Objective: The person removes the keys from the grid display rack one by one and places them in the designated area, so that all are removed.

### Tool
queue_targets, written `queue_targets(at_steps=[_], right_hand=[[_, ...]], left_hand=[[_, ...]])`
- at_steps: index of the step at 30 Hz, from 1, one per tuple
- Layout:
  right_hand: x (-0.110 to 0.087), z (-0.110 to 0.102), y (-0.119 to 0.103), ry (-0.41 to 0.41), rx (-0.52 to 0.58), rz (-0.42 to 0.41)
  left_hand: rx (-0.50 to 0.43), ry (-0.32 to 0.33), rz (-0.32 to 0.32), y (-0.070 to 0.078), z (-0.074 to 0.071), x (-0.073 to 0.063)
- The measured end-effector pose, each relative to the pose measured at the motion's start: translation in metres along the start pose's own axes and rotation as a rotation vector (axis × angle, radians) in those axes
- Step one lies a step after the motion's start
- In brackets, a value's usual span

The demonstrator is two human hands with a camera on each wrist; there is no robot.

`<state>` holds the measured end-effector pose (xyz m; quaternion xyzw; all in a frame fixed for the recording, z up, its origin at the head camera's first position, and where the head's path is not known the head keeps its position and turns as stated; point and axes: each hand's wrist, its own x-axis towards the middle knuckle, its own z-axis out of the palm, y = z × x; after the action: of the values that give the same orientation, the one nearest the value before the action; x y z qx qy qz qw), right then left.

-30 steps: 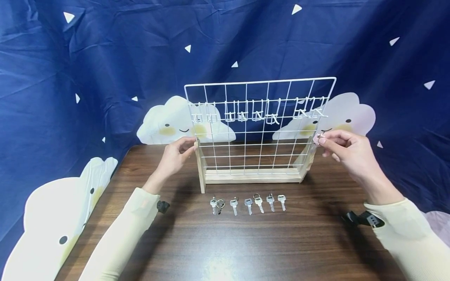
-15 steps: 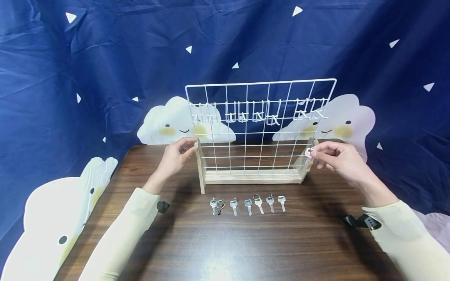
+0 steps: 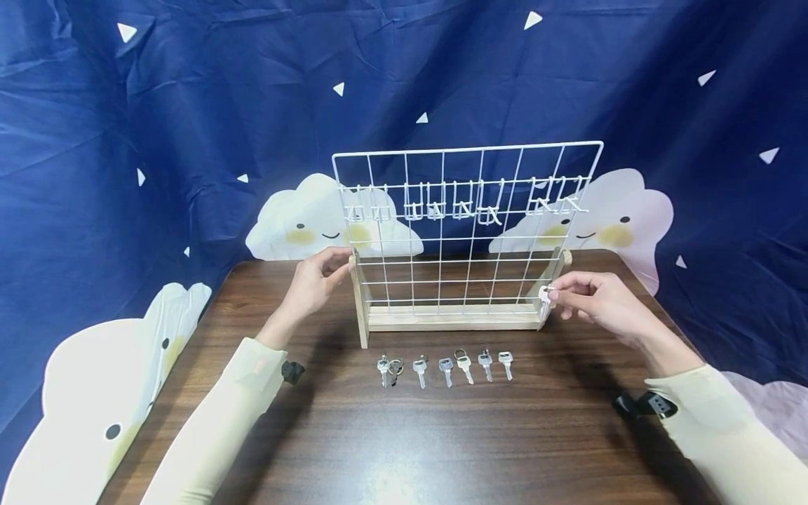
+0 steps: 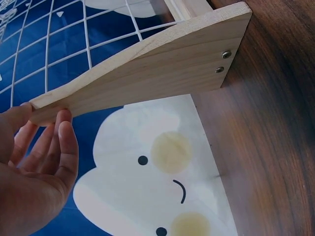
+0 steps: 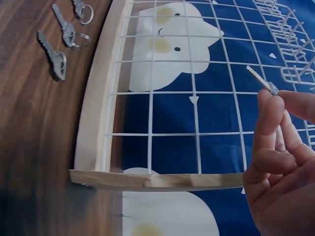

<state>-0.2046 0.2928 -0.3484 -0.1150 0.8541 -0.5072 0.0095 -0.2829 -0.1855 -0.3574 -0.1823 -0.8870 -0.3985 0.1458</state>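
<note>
A white wire grid point(image 3: 468, 149) stands in a wooden frame with a base bar point(image 3: 451, 322), white hooks point(image 3: 463, 208) hanging across its upper part. My left hand point(image 3: 313, 280) grips the top end of the left wooden side piece point(image 4: 147, 69) between thumb and fingers. Between thumb and index finger my right hand point(image 3: 596, 301) pinches a silver key point(image 5: 263, 81). That key is held up in front of the frame's right side piece point(image 5: 172, 181), low down in the head view. In the right wrist view its blade points away from the fingertips, which cover part of its head.
Several keys point(image 3: 445, 372), some with rings, lie in a row on the brown wooden table point(image 3: 505, 435) before the frame. Behind the table hangs a blue cloth point(image 3: 265, 98) with white triangles and smiling clouds.
My right hand has come down and a little to the left with the key, from near the top of the right side piece to its lower part. The left hand stays put.
</note>
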Motion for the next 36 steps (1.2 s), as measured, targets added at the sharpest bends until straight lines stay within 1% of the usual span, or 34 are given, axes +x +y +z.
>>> queue_targets(at_steps=[7, 13, 21, 30, 36], right_hand=[[-0.001, 0.004, 0.012, -0.068, 0.019, 0.051], [0.000, 0.006, 0.024, -0.106, 0.045, 0.085], [0.001, 0.012, 0.040, -0.164, 0.102, 0.138], [0.001, 0.021, 0.057, -0.200, 0.100, 0.136], [-0.001, 0.028, 0.066, -0.233, 0.116, 0.162]], left_hand=[[-0.003, 0.002, 0.001, 0.001, 0.000, -0.001], [0.004, 0.001, -0.001, 0.000, 0.000, -0.001], [-0.001, 0.004, 0.006, 0.001, 0.000, -0.001], [-0.003, 0.003, 0.001, 0.001, 0.000, 0.000], [-0.003, -0.002, -0.003, 0.000, 0.000, 0.000]])
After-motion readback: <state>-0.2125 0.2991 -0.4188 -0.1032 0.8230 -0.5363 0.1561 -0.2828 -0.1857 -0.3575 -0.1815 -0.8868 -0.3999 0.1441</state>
